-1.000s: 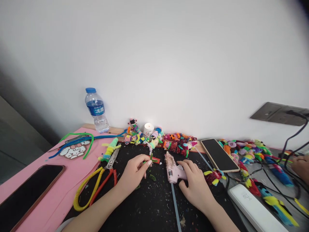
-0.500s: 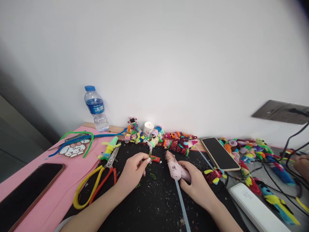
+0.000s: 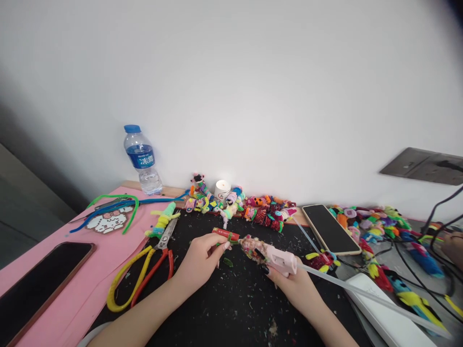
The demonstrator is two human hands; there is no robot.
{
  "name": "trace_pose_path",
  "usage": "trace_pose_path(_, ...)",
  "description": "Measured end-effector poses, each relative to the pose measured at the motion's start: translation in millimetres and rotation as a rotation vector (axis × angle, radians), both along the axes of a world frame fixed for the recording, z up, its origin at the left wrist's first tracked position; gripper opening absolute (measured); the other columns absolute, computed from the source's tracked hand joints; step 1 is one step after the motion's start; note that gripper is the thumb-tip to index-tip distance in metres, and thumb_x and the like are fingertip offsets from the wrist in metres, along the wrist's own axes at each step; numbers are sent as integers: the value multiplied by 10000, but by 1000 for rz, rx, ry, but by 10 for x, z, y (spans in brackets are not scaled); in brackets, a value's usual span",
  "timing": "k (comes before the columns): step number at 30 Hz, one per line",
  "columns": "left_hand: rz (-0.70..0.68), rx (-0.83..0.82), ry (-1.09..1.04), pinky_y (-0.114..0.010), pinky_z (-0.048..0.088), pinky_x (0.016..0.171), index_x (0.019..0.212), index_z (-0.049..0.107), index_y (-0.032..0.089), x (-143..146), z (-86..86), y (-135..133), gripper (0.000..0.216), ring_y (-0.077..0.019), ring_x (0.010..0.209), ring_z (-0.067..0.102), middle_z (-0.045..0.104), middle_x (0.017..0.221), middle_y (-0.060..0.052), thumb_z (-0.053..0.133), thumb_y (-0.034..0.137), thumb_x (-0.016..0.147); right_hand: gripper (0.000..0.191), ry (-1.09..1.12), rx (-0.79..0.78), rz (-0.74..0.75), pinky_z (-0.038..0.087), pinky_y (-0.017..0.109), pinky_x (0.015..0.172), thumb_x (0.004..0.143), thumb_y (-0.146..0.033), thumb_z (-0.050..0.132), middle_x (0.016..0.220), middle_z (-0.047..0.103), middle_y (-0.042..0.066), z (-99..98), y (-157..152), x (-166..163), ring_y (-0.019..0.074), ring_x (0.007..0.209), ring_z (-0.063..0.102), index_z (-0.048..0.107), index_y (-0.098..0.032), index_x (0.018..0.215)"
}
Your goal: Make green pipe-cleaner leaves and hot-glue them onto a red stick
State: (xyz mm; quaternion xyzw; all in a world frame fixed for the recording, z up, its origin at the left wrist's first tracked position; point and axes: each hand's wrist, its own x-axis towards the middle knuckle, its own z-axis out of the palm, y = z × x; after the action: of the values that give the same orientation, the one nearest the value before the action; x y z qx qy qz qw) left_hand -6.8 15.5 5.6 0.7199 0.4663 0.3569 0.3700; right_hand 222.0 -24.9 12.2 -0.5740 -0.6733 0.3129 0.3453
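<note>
1. L hand (image 3: 208, 255): thumb + fingertips pinched tight on a small green fuzzy piece (image 3: 230, 236), which we see held just above the black mat (image 3: 217, 318), approx. mid-view.
2. R hand (image 3: 298, 286): clamped on the handle of the pink glue gun (image 3: 280, 259), tilted w/ nozzle pointing left. Tip's right by the green piece; we can't tell if they touch.
3. Clear glue stick (image 3: 361, 290) runs out the gun's rear, passing over the white power bank (image 3: 392, 311).
4. Red strip w/ lettering (image 3: 220, 232) lies just behind the green piece; green scrap (image 3: 227, 262) on mat, near L hand.
5. To our L: scissors (image 3: 146, 255), yellow + red handles, blades beside a yellow-green figure (image 3: 164, 222).
6. Back edge: row of multicol. fuzzy figures (image 3: 231, 210).
7. Far R, partly cut off: another person's hand (image 3: 454, 243), nr. black cables (image 3: 430, 212).
</note>
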Motion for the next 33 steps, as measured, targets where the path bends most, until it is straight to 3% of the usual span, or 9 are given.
trace_pose_path(10, -34, 16, -11, -205, 361, 481, 773, 617, 155, 18, 3, -16, 216, -88, 471, 474, 589, 696, -6, 442, 245, 861, 306, -22, -35, 7, 495, 392, 782, 747, -360, 584, 913, 696, 111, -43, -13, -21, 284, 873, 623, 695, -144, 934)
trace_pose_path(33, -37, 22, 15, -210, 379, 507, 785, 634, 157, 19, 36, -28, 234, -101, 496, 489, 600, 709, -16, 437, 255, 864, 282, 60, -41, 71, 498, 381, 809, 792, -312, 553, 971, 694, 86, 30, -17, -66, 278, 931, 618, 667, -167, 1006)
